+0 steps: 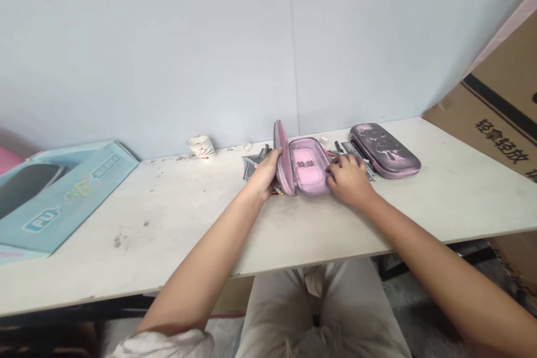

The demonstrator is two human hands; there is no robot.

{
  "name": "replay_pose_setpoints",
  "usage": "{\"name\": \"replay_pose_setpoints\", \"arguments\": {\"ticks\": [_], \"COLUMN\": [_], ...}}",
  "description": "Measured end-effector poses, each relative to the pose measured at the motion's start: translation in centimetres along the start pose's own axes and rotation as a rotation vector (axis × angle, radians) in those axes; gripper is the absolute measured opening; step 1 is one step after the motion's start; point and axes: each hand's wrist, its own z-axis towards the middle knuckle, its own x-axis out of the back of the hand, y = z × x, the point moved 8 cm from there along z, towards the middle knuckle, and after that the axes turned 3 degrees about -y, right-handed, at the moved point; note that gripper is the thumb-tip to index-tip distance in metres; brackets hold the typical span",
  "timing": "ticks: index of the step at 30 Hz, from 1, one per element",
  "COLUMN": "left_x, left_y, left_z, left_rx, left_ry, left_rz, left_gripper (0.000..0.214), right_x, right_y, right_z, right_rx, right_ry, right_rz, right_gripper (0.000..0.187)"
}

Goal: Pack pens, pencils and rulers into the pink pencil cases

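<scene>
A pink pencil case (pixel 304 166) lies open on the white table (pixel 168 224), its lid standing up on the left side. My left hand (pixel 265 174) is closed on the raised lid's outer side. On the case's right edge rests my right hand (pixel 349 179), fingers curled over it and over some pens. Loose grey pens (pixel 254 163) lie behind the left hand, and more pens (pixel 348 148) lie between the two cases. A second, dark purple-pink pencil case (pixel 385 150) lies closed just to the right.
A small paper cup (pixel 202 146) stands against the pale wall. A light blue box (pixel 54 196) sits at the table's left end. A brown cardboard carton (pixel 499 117) leans at the right. My knees are under the table's front edge.
</scene>
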Motion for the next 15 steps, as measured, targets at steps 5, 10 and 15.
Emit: {"name": "replay_pose_setpoints", "arguments": {"ticks": [5, 10, 15], "left_x": [-2.8, -3.1, -4.5], "left_y": [-0.1, -0.3, -0.9], "left_z": [1.0, 2.1, 2.0], "left_rx": [-0.092, -0.315, -0.499], "left_ry": [-0.064, 0.031, -0.037], "left_rz": [-0.011, 0.128, 0.649], "left_gripper": [0.030, 0.035, 0.041], "right_x": [0.1, 0.5, 1.0], "right_y": [3.9, 7.9, 11.5], "right_z": [-0.3, -0.9, -1.5], "right_rx": [-0.044, -0.082, -0.102], "right_ry": [0.014, 0.040, 0.043], "right_rz": [0.023, 0.016, 0.068], "right_gripper": [0.032, 0.032, 0.030]}}
